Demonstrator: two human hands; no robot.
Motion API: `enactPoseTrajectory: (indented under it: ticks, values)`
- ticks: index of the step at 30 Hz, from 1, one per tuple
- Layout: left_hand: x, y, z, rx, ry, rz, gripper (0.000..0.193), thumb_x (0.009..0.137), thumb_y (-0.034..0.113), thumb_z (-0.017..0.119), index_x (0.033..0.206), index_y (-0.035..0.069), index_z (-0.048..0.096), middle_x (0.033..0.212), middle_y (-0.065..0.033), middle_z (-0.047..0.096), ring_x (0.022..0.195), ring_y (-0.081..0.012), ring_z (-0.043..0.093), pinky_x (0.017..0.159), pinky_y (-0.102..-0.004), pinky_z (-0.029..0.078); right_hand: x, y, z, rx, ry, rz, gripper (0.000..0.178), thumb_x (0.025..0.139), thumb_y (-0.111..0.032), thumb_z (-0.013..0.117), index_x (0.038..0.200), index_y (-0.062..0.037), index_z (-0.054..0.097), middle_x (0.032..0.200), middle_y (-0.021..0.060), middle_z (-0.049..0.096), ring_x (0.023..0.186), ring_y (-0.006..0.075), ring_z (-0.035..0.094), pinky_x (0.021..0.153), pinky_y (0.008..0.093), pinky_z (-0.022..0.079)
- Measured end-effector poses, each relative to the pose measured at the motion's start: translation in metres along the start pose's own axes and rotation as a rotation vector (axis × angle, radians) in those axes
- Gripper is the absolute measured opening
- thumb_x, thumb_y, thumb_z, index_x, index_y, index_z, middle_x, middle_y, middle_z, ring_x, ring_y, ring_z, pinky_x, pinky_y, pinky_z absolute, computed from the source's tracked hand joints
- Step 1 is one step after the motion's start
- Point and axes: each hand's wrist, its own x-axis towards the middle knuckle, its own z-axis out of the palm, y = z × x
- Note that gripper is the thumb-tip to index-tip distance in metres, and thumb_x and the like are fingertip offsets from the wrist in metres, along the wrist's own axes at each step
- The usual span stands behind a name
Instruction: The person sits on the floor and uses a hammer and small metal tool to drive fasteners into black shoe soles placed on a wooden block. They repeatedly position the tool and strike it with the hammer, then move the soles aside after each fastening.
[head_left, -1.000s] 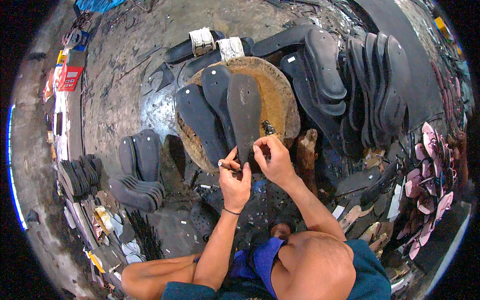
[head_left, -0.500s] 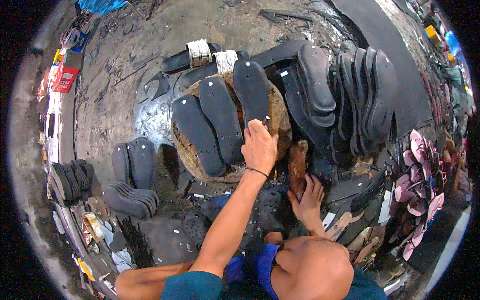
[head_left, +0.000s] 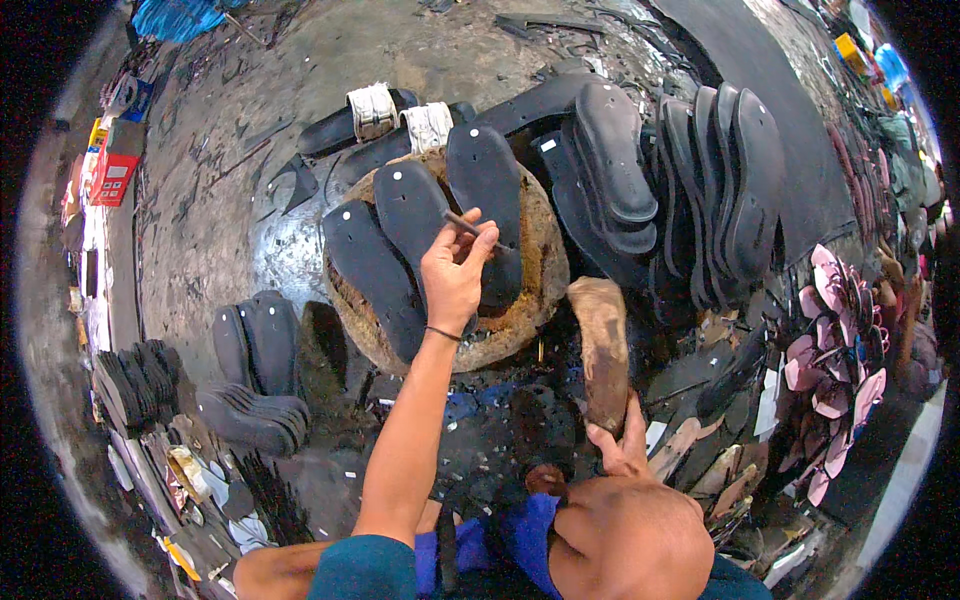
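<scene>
My left hand (head_left: 456, 275) pinches a slim dark metal rod (head_left: 462, 223) between thumb and fingers. It is held slanting above the black shoe soles, one end over the right sole (head_left: 482, 170). Under my wrist and fingers lies the middle sole (head_left: 408, 197), with the left sole (head_left: 372, 280) beside it. All three rest on a round wooden block (head_left: 545, 250), each with a white dot near its far end. At the right, my right hand (head_left: 625, 445) grips the lower end of a thick, worn wooden club (head_left: 602, 340), its palm side partly hidden.
Stacked black soles (head_left: 755, 190) stand right of the block, by a dark rubber sheet (head_left: 730, 60). Two sandals with white straps (head_left: 373, 112) lie behind it. More soles (head_left: 250, 415) sit at the left. Pink footwear pieces (head_left: 830, 370) are heaped at far right.
My left hand has shifted left with the rod, now tilted across the soles. My right hand has closed on the club, which is raised and nearer; before, the fingers were spread beside it.
</scene>
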Motion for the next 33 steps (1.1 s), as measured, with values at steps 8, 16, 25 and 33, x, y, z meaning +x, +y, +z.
enactPoseTrajectory:
  ticks: [8, 16, 25, 33]
  values:
    - [-0.004, -0.005, 0.017, 0.292, 0.103, 0.173, 0.024, 0.089, 0.021, 0.077, 0.099, 0.001, 0.068, 0.085, -0.0058, 0.073, 0.081, -0.0107, 0.069, 0.073, -0.0268, 0.054, -0.016, 0.018, 0.006, 0.118, 0.105, 0.148, 0.071, 0.074, -0.014, 0.082, 0.132, -0.0016, 0.043, 0.106, 0.0089, 0.063, 0.097, 0.0193, 0.061, 0.09, 0.0346, 0.049]
    - [-0.005, -0.012, 0.027, 0.538, 0.151, 0.418, 0.022, 0.086, 0.023, 0.078, 0.092, 0.005, 0.068, 0.083, -0.0083, 0.074, 0.075, -0.0192, 0.073, 0.067, -0.0298, 0.056, 0.004, -0.009, 0.004, 0.012, 0.019, 0.024, 0.072, 0.074, -0.017, 0.083, 0.133, 0.0003, 0.046, 0.112, 0.0127, 0.065, 0.103, 0.0233, 0.063, 0.094, 0.0383, 0.048]
    - [-0.003, -0.025, 0.019, 0.732, 0.079, 0.621, 0.024, 0.085, 0.023, 0.078, 0.103, 0.008, 0.074, 0.09, -0.0082, 0.074, 0.076, -0.023, 0.072, 0.067, -0.0313, 0.056, 0.069, -0.166, -0.029, 0.499, -0.38, -0.622, 0.044, 0.085, -0.023, 0.074, 0.119, -0.0033, 0.054, 0.097, 0.0043, 0.061, 0.081, 0.0143, 0.06, 0.076, 0.0282, 0.053]
    - [0.004, -0.033, 0.005, 0.668, -0.133, 0.741, 0.024, 0.087, 0.016, 0.072, 0.108, 0.009, 0.066, 0.106, -0.0081, 0.072, 0.099, -0.0271, 0.068, 0.078, -0.0383, 0.056, 0.06, -0.074, 0.005, 0.359, -0.319, 0.18, 0.038, 0.087, -0.015, 0.072, 0.118, -0.0018, 0.052, 0.084, 0.0064, 0.067, 0.073, 0.0155, 0.066, 0.067, 0.0324, 0.055]
